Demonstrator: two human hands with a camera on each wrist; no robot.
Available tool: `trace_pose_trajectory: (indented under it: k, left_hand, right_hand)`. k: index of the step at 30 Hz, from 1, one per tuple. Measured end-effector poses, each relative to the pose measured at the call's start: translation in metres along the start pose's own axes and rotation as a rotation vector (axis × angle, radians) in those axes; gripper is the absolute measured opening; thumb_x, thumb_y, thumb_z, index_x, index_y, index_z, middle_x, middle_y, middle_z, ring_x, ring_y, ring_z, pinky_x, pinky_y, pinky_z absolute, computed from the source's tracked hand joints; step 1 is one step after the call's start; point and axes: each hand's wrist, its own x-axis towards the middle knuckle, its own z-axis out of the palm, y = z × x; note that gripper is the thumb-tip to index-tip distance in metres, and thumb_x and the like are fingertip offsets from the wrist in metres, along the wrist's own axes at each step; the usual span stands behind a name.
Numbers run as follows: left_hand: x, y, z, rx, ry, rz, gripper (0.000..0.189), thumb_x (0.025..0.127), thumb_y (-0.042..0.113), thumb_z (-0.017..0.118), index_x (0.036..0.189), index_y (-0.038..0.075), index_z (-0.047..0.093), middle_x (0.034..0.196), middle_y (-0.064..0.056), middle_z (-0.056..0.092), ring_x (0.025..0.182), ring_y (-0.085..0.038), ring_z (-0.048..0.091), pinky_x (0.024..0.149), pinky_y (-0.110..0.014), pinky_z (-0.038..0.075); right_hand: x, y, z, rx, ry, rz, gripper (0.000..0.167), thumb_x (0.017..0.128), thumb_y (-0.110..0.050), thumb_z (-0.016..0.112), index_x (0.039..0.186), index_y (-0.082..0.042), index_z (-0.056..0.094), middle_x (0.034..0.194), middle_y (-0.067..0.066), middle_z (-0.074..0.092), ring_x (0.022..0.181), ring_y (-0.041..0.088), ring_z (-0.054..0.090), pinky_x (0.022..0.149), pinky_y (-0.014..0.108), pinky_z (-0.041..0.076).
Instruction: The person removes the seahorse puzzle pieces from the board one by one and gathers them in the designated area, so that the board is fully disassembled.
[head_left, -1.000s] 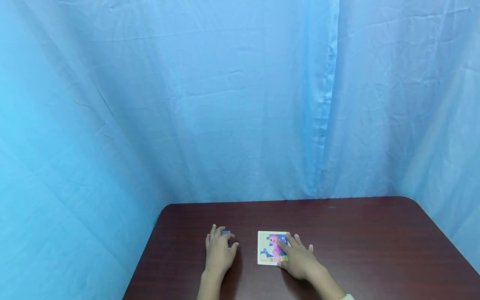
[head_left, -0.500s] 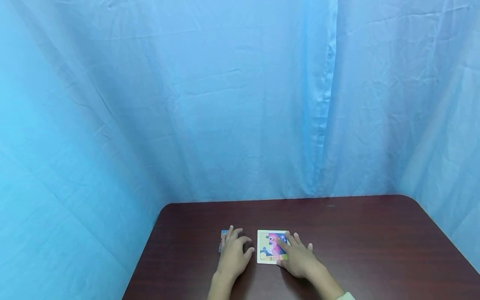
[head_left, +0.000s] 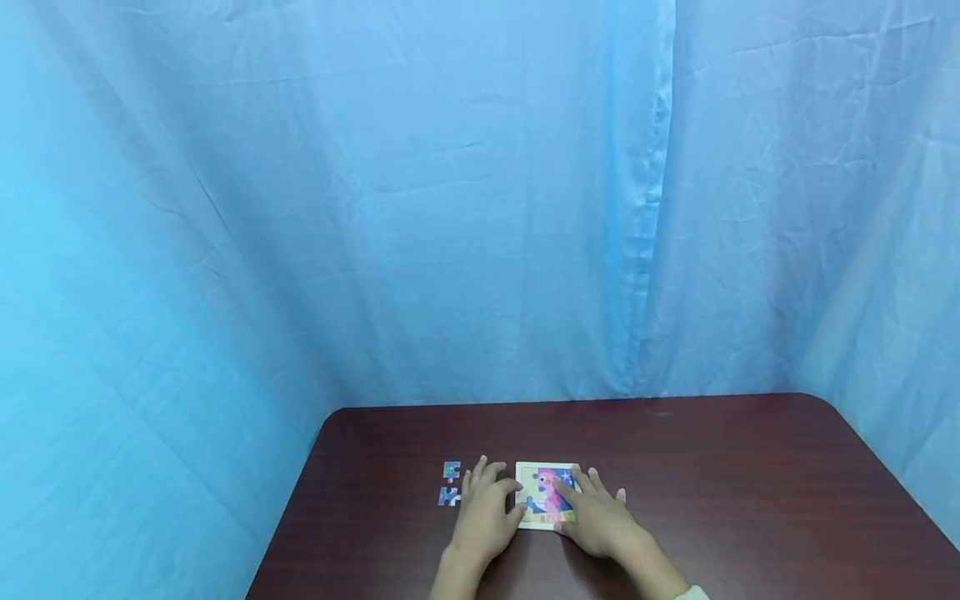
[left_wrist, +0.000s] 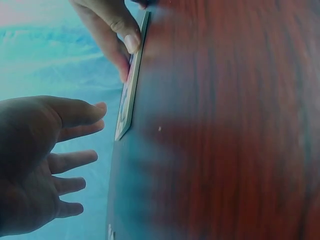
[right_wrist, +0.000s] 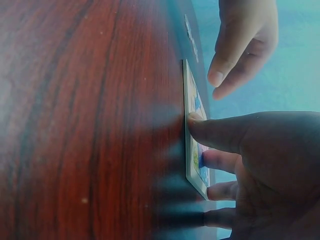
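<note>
A square jigsaw puzzle (head_left: 547,487) lies on the table, a pink seahorse on a blue and beige ground inside a pale frame (right_wrist: 190,155). My right hand (head_left: 600,521) rests over its right side, fingers spread: the thumb is at the near rim, the index finger touches the picture, and another fingertip meets the far right corner. At the left rim is my left hand (head_left: 483,512), its thumb and index finger reaching over the frame's edge. In the left wrist view my left hand (left_wrist: 45,155) has extended fingers, with nothing visible between them.
Loose blue jigsaw pieces lie left of my left hand, one piece (head_left: 452,470) farther back and another (head_left: 447,497) nearer. Dark reddish-brown wood forms the table (head_left: 712,475). Blue curtains (head_left: 480,208) hang behind it and along both sides.
My left hand has moved right, from over the loose pieces to the puzzle's left rim, uncovering those pieces. The right hand and the puzzle have stayed in place.
</note>
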Motion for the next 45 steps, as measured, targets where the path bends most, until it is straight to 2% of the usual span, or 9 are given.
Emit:
trace_pose_trajectory:
  k: [8,13,20,28,38,45]
  left_hand:
    - [0.0,0.003,0.01,0.05,0.022,0.046,0.023,0.085,0.019,0.086,0.107,0.012,0.082,0.137,-0.017,0.064,0.146,-0.049,0.048,0.117,-0.075,0.036]
    - [-0.001,0.005,0.013,0.075,0.011,0.049,0.026,0.083,0.019,0.087,0.108,0.012,0.082,0.137,-0.017,0.064,0.145,-0.049,0.049,0.116,-0.076,0.037]
    - [0.001,0.01,0.013,0.102,-0.021,0.036,0.026,0.085,0.02,0.086,0.11,0.013,0.084,0.138,-0.015,0.065,0.144,-0.048,0.049,0.117,-0.075,0.036]
    - [0.003,0.013,0.013,0.077,-0.02,0.02,0.02,0.083,0.017,0.087,0.102,0.011,0.083,0.135,-0.016,0.066,0.143,-0.048,0.051,0.117,-0.075,0.037]
    - [0.004,0.016,0.014,0.044,-0.013,0.001,0.022,0.078,0.015,0.089,0.098,0.008,0.08,0.132,-0.017,0.066,0.14,-0.047,0.053,0.117,-0.074,0.038]
    - [0.005,0.017,0.014,0.04,-0.004,-0.003,0.023,0.08,0.016,0.089,0.099,0.009,0.079,0.131,-0.016,0.067,0.14,-0.046,0.054,0.116,-0.074,0.038]
  right_hand:
    - [0.001,0.001,0.003,0.0,-0.01,0.006,0.065,0.096,-0.035,0.075,0.154,-0.013,0.055,0.171,0.025,0.031,0.16,0.053,0.023,0.114,0.088,0.02]
    - [0.002,0.001,0.004,0.016,-0.024,0.015,0.065,0.096,-0.035,0.075,0.154,-0.014,0.054,0.171,0.025,0.031,0.16,0.053,0.022,0.114,0.088,0.019]
    - [0.002,0.001,0.004,0.026,-0.031,0.018,0.065,0.096,-0.036,0.075,0.154,-0.015,0.054,0.172,0.024,0.031,0.16,0.052,0.021,0.115,0.088,0.017]
    - [0.003,0.0,0.002,0.022,-0.026,0.013,0.066,0.097,-0.036,0.075,0.155,-0.015,0.054,0.172,0.025,0.029,0.161,0.052,0.021,0.115,0.088,0.017]
    - [0.001,-0.001,0.001,0.009,-0.027,0.016,0.064,0.097,-0.035,0.074,0.155,-0.015,0.054,0.171,0.024,0.031,0.16,0.052,0.022,0.114,0.088,0.02]
    - [0.001,-0.005,0.002,-0.03,0.044,0.02,0.053,0.102,-0.032,0.068,0.15,-0.014,0.059,0.169,0.025,0.036,0.158,0.052,0.028,0.112,0.088,0.024]
